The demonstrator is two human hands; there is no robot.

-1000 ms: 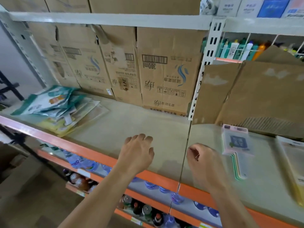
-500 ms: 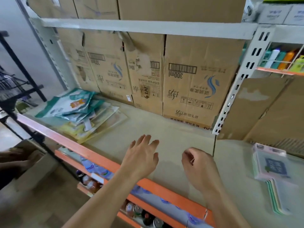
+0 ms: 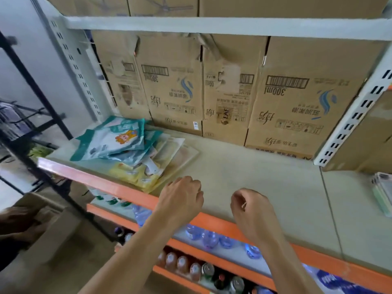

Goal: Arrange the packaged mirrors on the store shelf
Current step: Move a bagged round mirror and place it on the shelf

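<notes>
My left hand (image 3: 180,200) and right hand (image 3: 251,206) hover curled, empty, over the shelf (image 3: 254,166): a reaching step. Next I probably must grasp the mirrors (image 3: 381,187) at right.

We are in a shop: a long metal shelf (image 3: 254,177) with an orange price strip (image 3: 118,187) along its front, printed cartons (image 3: 297,107) stacked behind, packets (image 3: 114,141) of goods, and rows of bottled drinks (image 3: 191,268) below.
</notes>
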